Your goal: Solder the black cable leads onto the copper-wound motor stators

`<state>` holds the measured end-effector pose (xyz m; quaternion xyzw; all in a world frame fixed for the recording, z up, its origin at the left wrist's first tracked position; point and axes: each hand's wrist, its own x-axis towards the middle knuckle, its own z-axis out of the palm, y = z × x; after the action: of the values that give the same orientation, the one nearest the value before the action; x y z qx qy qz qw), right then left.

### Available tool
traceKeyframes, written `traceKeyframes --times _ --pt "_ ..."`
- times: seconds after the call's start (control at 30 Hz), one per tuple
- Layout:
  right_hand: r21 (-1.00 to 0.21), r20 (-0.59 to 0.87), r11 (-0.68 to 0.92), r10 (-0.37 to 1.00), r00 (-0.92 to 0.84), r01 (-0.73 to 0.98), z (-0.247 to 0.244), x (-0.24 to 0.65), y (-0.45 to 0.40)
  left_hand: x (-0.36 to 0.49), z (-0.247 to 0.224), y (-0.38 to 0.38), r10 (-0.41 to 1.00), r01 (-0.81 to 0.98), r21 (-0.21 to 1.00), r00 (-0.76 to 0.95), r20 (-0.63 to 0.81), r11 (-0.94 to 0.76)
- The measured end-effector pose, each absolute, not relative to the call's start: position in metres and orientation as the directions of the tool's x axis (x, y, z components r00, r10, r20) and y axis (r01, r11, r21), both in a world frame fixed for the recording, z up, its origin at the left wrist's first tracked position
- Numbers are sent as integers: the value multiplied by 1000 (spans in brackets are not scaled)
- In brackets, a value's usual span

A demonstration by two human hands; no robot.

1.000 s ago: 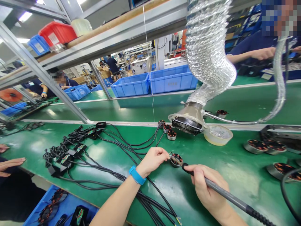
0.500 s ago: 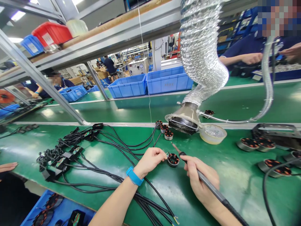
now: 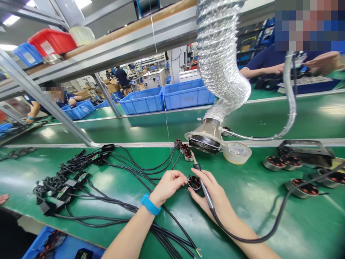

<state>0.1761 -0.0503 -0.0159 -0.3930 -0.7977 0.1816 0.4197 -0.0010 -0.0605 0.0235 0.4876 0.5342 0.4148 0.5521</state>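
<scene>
My left hand (image 3: 171, 185), with a blue band on its wrist, is closed in a pinch at the left edge of a small motor stator (image 3: 194, 182). A thin solder wire (image 3: 167, 126) hangs from above and runs down to this hand; its end at the fingertips is too small to make out. The stator, a ring with copper windings, lies on the green bench. In my right hand (image 3: 215, 201) is a soldering iron (image 3: 206, 192), its tip pointing up and away. The thumb and fingers of that hand reach around the stator's right side.
Black cables (image 3: 129, 205) with small housings lie to the left. More stators (image 3: 303, 187) sit at the right, others behind. A fume extractor hood (image 3: 206, 136) hangs beyond my hands, beside a round tub (image 3: 237, 153). A blue bin (image 3: 88, 251) stands lower left. Co-workers sit across the bench.
My right hand has moved left to the stator, and the soldering iron has turned more upright, its tip now away from the stator. My left hand keeps its pinch. The whole view has shifted slightly.
</scene>
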Motion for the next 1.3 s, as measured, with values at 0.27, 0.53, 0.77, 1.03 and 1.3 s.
traceKeyframes --times 0.27,0.53,0.77,1.03,1.3 --pt "-707 480 625 768 -425 331 -29 179 -34 -5 23 -60 993 167 979 25 -119 114" --pt "-670 514 694 690 -509 264 -14 200 -32 -21 22 -55 981 314 943 114 -155 112" --pt "-682 545 695 691 -474 229 -14 201 -30 -33 31 -49 994 469 880 38 -104 74" --pt "-680 547 700 683 -484 219 -8 210 -34 -9 62 -29 983 777 605 174 57 -173" --pt "-682 579 708 675 -458 181 -18 210 -31 8 52 15 840 692 718 343 -420 77"
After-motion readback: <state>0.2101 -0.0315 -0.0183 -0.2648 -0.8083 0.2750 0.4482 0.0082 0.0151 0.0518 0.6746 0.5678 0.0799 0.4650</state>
